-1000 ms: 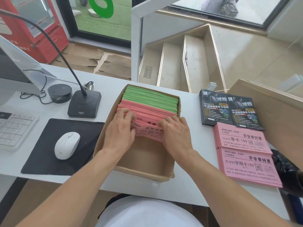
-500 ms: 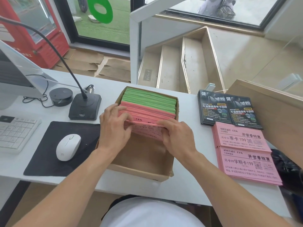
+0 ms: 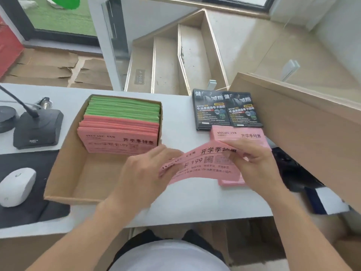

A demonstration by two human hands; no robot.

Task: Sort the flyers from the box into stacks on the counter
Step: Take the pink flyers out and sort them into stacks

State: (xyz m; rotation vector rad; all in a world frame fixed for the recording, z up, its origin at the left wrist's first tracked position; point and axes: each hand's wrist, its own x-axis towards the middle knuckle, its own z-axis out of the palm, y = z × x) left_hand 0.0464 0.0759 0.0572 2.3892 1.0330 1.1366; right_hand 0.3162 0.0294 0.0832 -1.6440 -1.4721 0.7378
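Pink paper bows between my two hands — a thin bundle of pink flyers held above the white counter, just right of the cardboard box. My left hand grips the bundle's left end, fingers curled over its edge; my right hand pinches the right end, thumb on the printed face. The bundle arches upward in the middle, its black lettering turned toward me.

The box sits at about ten o'clock from my hands. In its far half, flyers stand packed on edge: a pink batch nearer me, a green batch behind it at the twelve o'clock end. The near half of the box shows bare cardboard floor.

At one o'clock from my hands, a pink stack lies flat on the counter, partly hidden under the bundle and my right hand; more pink edges show below the bundle at about five o'clock. Whether these belong to one stack or two I cannot tell. Just beyond, at twelve to one o'clock, lie two black flyer stacks side by side, touching.

Far to nine o'clock — a white mouse on a black mat, and a black microphone base behind them.
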